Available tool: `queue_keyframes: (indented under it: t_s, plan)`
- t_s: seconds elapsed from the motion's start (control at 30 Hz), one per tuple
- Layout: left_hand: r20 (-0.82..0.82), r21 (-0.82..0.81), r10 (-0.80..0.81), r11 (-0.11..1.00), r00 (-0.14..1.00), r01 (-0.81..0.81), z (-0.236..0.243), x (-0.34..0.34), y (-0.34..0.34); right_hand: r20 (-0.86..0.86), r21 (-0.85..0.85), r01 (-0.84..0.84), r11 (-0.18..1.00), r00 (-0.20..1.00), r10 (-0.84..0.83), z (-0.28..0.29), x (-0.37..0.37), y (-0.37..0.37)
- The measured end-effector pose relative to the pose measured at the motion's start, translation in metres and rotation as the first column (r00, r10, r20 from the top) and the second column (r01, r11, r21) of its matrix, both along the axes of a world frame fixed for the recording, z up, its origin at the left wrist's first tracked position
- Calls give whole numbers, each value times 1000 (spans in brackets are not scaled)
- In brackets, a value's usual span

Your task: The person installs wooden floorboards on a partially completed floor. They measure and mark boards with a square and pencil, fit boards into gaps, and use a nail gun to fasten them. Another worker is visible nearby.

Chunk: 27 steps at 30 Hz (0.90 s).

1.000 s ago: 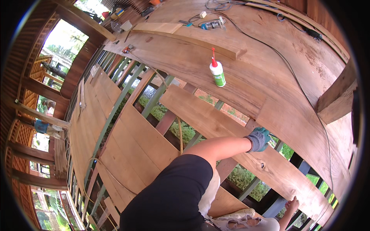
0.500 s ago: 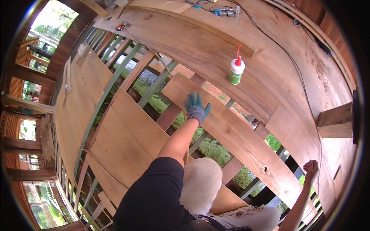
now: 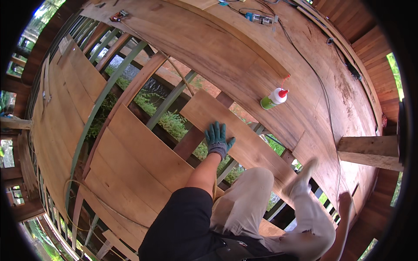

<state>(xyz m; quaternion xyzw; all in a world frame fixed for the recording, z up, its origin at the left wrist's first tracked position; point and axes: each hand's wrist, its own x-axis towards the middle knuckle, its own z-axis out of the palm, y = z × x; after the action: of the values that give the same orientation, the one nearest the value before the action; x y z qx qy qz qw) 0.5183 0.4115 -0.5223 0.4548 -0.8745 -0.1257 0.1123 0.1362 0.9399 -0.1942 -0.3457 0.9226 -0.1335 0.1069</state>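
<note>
My left hand (image 3: 219, 141), in a green and grey work glove, lies with fingers spread on a loose wooden plank (image 3: 250, 148). This plank rests across the joists, with gaps on both sides of it. At the lower right, my right hand (image 3: 345, 201) is beside the floorboards by the post; it looks bare, and blur hides its fingers. A white squeeze bottle (image 3: 275, 98) with a green label and red nozzle stands on the laid boards beyond the plank. My bent legs are in light trousers, and one foot is by the plank.
Open gaps between green joists (image 3: 172, 102) show plants and ground below. Laid boards (image 3: 135, 152) spread to the left. A hose (image 3: 180, 74) crosses the gap. A blue power tool (image 3: 260, 18), a cable (image 3: 305, 61) and a wooden post (image 3: 368, 152) are on the right side.
The view has turned and shifted. My left hand stays flat on the plank. A foot has come into view on the right, and my right hand now sits lower and blurred.
</note>
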Motion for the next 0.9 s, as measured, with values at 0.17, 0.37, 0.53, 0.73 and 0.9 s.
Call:
queue_keyframes:
  t_s: [0.17,0.37,0.53,0.73,0.9]
  plan:
    - [-54,39,-57,997,997,59,13,-32,2,133,894,-63,444,983,-127,-63,94,220]
    - [-88,-83,233,967,968,-240,-4,-40,-76,313,730,-44,682,909,-276,-97,9,131]
    - [-46,-137,678,723,733,-677,-5,-8,-187,111,223,-93,970,991,70,-145,-250,-79]
    - [11,-177,713,692,701,-700,-17,-12,-196,331,30,-178,984,930,158,-157,-257,-376]
    - [15,-169,690,715,724,-678,-15,-22,-201,294,147,-446,883,872,392,-188,-269,-454]
